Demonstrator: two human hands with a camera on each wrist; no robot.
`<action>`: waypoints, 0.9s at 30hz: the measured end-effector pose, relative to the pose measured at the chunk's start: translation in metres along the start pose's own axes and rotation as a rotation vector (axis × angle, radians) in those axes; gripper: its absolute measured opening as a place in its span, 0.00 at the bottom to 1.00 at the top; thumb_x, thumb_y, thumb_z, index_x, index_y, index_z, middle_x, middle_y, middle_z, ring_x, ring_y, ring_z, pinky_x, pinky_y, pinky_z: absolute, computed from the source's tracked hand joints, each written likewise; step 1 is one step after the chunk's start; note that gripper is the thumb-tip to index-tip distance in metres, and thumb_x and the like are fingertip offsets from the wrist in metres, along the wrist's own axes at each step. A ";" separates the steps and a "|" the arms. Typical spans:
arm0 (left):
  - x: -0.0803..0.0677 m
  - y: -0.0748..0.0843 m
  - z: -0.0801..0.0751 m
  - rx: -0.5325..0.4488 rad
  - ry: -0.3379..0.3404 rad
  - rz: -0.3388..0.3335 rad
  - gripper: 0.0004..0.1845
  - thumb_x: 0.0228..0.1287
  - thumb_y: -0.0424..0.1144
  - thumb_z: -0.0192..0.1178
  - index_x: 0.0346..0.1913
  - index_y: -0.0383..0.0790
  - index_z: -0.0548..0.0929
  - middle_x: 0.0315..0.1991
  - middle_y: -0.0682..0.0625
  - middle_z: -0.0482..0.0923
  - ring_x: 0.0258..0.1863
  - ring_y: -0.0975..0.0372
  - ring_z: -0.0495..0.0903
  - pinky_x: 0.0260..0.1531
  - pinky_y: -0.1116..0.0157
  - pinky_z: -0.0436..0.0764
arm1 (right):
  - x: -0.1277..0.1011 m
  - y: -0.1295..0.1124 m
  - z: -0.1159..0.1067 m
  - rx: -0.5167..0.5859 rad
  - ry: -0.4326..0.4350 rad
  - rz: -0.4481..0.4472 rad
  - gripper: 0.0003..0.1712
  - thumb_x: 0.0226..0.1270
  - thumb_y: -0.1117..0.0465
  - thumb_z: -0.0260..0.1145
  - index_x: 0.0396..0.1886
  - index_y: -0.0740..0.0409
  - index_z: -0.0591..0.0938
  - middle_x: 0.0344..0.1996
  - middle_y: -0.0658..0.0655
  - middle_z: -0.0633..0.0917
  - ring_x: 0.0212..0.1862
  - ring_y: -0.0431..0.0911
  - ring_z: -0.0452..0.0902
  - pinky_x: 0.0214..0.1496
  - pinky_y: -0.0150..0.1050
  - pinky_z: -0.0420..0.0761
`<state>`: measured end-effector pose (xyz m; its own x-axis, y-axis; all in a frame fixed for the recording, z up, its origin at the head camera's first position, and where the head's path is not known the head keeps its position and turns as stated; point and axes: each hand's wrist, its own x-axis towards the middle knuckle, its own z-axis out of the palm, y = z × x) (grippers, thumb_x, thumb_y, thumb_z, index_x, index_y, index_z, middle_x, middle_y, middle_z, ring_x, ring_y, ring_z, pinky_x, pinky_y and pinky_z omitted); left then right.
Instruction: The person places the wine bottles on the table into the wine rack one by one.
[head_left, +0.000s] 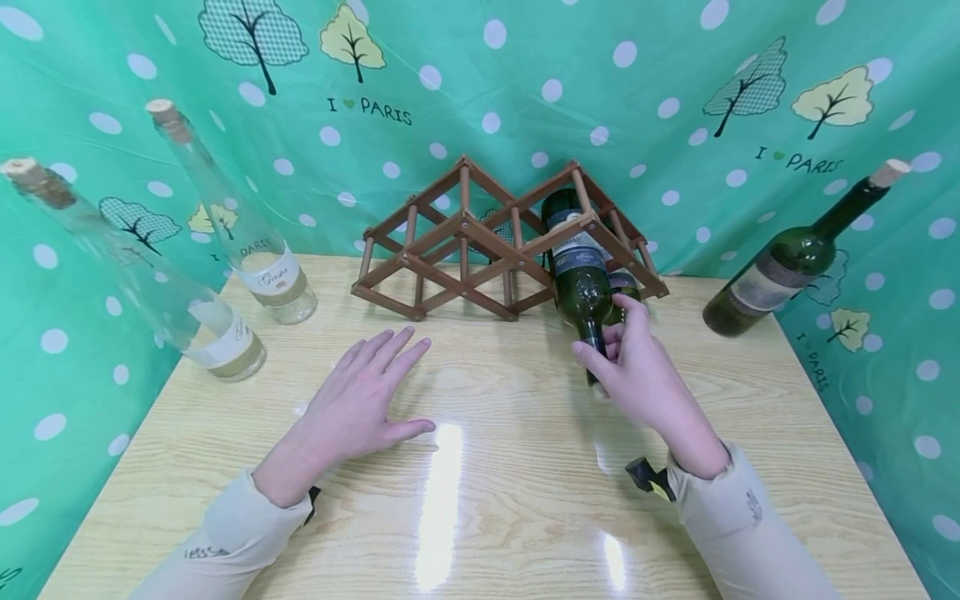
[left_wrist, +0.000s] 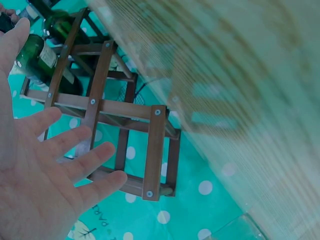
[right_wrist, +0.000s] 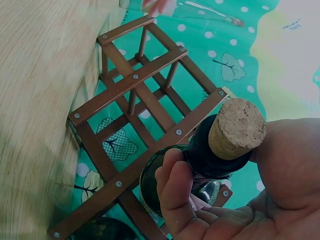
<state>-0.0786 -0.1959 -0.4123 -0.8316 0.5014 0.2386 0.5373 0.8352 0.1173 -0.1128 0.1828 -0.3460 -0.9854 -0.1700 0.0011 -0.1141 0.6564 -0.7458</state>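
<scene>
Dark green corked wine bottle (head_left: 581, 275), neck outward, lying in wooden rack (head_left: 480, 242)

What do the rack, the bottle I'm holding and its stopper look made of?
Rack: apparently wood, brown stained slats joined by metal screws. Bottle gripped by the right hand: dark green glass, glossy, with a paper-looking label. Stopper: looks like natural cork, tan and speckled.

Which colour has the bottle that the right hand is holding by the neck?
Dark green bottle, with a natural cork; the head view shows it best.
</scene>
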 end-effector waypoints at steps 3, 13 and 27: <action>0.000 0.000 0.000 -0.001 0.003 0.001 0.60 0.57 0.76 0.69 0.84 0.46 0.61 0.81 0.38 0.60 0.77 0.39 0.63 0.72 0.36 0.66 | 0.001 -0.001 0.000 -0.006 0.004 0.000 0.53 0.79 0.51 0.68 0.85 0.62 0.45 0.50 0.66 0.81 0.45 0.55 0.80 0.40 0.46 0.86; 0.000 0.000 0.001 0.013 0.007 0.003 0.60 0.57 0.76 0.68 0.84 0.46 0.62 0.81 0.38 0.60 0.77 0.39 0.63 0.72 0.36 0.67 | 0.006 -0.003 0.000 -0.017 0.007 0.003 0.52 0.79 0.50 0.68 0.85 0.63 0.45 0.49 0.66 0.81 0.46 0.55 0.79 0.43 0.48 0.84; 0.000 -0.001 0.002 0.010 0.015 0.007 0.59 0.57 0.76 0.68 0.83 0.46 0.63 0.81 0.38 0.61 0.77 0.39 0.63 0.71 0.36 0.67 | 0.008 -0.004 -0.003 -0.020 0.001 0.003 0.53 0.79 0.47 0.67 0.85 0.63 0.46 0.49 0.64 0.82 0.46 0.55 0.80 0.44 0.48 0.83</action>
<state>-0.0791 -0.1959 -0.4145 -0.8255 0.5040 0.2539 0.5417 0.8338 0.1062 -0.1202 0.1809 -0.3413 -0.9859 -0.1671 -0.0005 -0.1135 0.6717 -0.7321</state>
